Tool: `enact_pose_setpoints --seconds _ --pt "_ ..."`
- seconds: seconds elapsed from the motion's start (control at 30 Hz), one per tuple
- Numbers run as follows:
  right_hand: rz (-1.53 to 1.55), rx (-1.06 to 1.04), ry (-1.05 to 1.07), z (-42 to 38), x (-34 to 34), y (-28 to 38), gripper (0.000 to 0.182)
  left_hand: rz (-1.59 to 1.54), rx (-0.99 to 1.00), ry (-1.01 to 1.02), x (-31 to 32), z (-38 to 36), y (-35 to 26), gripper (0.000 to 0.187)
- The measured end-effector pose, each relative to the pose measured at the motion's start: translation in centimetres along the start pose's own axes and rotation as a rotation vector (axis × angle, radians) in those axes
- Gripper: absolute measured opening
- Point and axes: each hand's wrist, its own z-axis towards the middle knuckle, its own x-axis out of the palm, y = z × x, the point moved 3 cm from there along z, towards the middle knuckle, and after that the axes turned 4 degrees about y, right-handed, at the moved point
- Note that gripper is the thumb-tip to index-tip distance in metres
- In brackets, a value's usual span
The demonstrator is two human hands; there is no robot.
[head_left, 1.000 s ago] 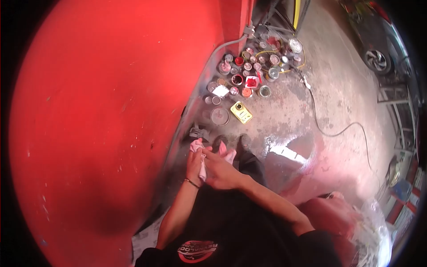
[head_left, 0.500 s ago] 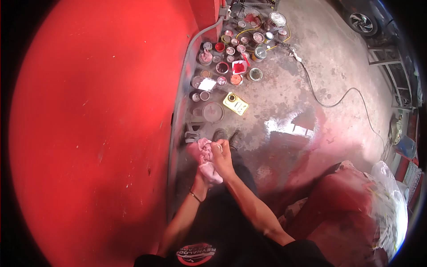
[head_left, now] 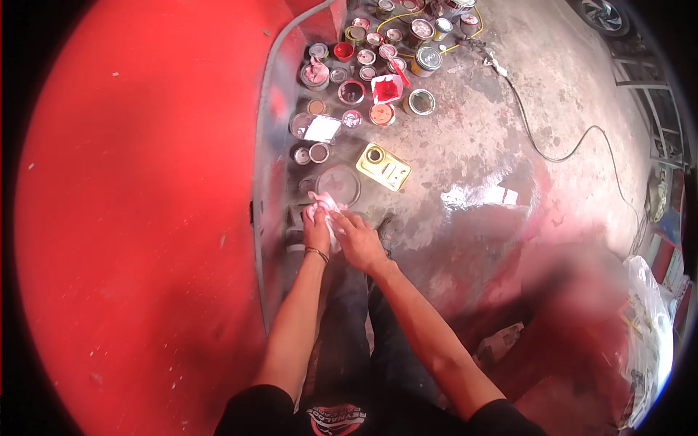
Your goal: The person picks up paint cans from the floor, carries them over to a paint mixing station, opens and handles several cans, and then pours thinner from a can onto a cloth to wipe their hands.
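Note:
A pinkish-white rag (head_left: pixel 325 206) is bunched between my two hands, out in front of my legs. My left hand (head_left: pixel 315 232), with a bracelet at the wrist, is closed round its left side. From the right, my right hand (head_left: pixel 358 240) grips the cloth, its fingers partly folded over it. Just beyond the rag, a round lid or shallow container (head_left: pixel 339 185) rests on the floor. Past that lies a yellow rectangular can (head_left: pixel 383 166) with a round opening on its top.
Several paint cans, among them an orange-topped one (head_left: pixel 382 114), crowd the floor ahead. A white tray of red paint (head_left: pixel 387 89) sits among them. The red wall (head_left: pixel 145 218) rises on my left. A hose (head_left: pixel 534 145) snakes across the concrete; plastic sheeting (head_left: pixel 647 327) is at right.
Both hands have reached forward with the rag, arms straighter than before. The rag is bunched smaller between them. My view has shifted, and the cans appear higher and farther left.

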Motion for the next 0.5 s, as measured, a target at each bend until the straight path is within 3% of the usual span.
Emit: enact_pose_setpoints --seconds 0.07,0.1,0.2,0.23,0.3,0.33,0.4,0.43,0.5 --pt "-0.077 0.013 0.012 1.1 0.6 -2.6 0.051 0.102 0.062 0.000 1.6 3.0 0.7 0.043" --pt "-0.093 0.014 0.000 1.3 0.8 -3.8 0.051 0.149 -0.046 0.053 2.4 4.9 1.3 0.049" --pt "-0.018 0.002 -0.111 -1.4 -0.2 -6.9 0.050 0.584 0.053 0.062 5.2 10.4 5.9 0.058" --pt "0.020 0.083 -0.033 -4.1 -0.9 -7.9 0.050 0.630 0.081 0.181 5.2 11.5 6.8 0.075" --pt "0.033 0.251 0.135 -9.8 -6.5 -5.7 0.046 0.677 0.037 0.272 5.4 11.8 6.7 0.082" --pt "0.010 0.204 -0.029 -15.5 -5.3 -9.1 0.044 0.699 0.017 0.324 5.4 11.0 6.5 0.086" --pt "0.001 0.532 0.014 -27.1 -5.8 -11.0 0.039 0.787 0.119 0.280 4.2 9.0 6.1 0.095" --pt "0.011 0.607 0.017 -33.4 -6.4 -10.3 0.037 0.885 0.134 0.303 3.2 8.4 7.2 0.093" --pt "0.080 0.631 -0.038 -47.5 -3.9 -10.0 0.026 0.901 -0.023 0.313 0.4 1.6 2.8 0.082"
